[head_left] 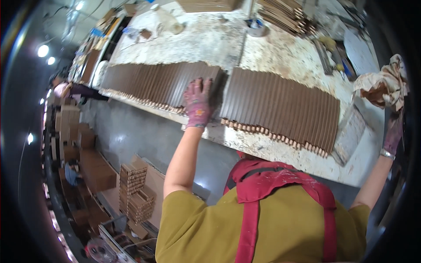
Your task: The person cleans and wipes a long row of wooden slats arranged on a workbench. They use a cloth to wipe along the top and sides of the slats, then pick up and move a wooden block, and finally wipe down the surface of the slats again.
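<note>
Two rows of brown slats with pale wooden ends lie side by side on a paint-stained table. My left hand [198, 104], in a purple glove with a flower pattern, rests on the right end of the left row of slats [151, 81]. Its fingers lie spread over the top, near the gap between the rows. The right row of slats [280, 107] is untouched by either hand. At the far right my gloved right hand [393, 133] grips a stained cloth [382, 85]; its fingers are partly hidden by the cloth.
A paint-smeared block [350, 133] stands at the right end of the right row. Across the table [193, 44] are a small tub [255, 28], a plastic jug [164, 19] and a stack of brown strips [287, 16]. Stacked wooden pieces [133, 188] stand at lower left.
</note>
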Motion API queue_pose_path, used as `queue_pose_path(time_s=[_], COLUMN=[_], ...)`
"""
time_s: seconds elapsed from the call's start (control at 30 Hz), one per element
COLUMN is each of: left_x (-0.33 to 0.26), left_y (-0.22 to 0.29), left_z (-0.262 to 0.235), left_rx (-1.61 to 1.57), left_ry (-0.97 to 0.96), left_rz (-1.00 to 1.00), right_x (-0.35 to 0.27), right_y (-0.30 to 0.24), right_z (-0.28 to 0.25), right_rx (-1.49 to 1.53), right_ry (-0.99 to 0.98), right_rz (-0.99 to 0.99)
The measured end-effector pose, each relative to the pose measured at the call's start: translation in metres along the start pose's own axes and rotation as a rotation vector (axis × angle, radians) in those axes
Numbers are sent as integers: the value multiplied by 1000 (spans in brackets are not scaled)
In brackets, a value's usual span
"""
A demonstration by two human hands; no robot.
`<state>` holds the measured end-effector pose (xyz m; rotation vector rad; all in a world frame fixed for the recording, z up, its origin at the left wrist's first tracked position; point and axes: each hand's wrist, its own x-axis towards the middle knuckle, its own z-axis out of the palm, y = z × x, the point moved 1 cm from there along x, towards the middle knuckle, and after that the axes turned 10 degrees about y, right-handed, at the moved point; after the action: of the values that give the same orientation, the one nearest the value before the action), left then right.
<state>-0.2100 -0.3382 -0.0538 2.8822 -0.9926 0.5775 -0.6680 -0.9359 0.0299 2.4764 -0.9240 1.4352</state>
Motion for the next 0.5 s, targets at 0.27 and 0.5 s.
queue_pose_path(time_s=[0.27, 0.5], left_x=[15, 35], left_y=[-64, -138], left_z=[14, 24], left_rx=[77, -12], left_ry=[39, -12], left_rz=[-145, -191], right_x=[-26, -36], right_y=[-168, -221], right_z=[75, 69], right_rx=[1053, 993], right_ry=[-234, -188], right_rz=[489, 488])
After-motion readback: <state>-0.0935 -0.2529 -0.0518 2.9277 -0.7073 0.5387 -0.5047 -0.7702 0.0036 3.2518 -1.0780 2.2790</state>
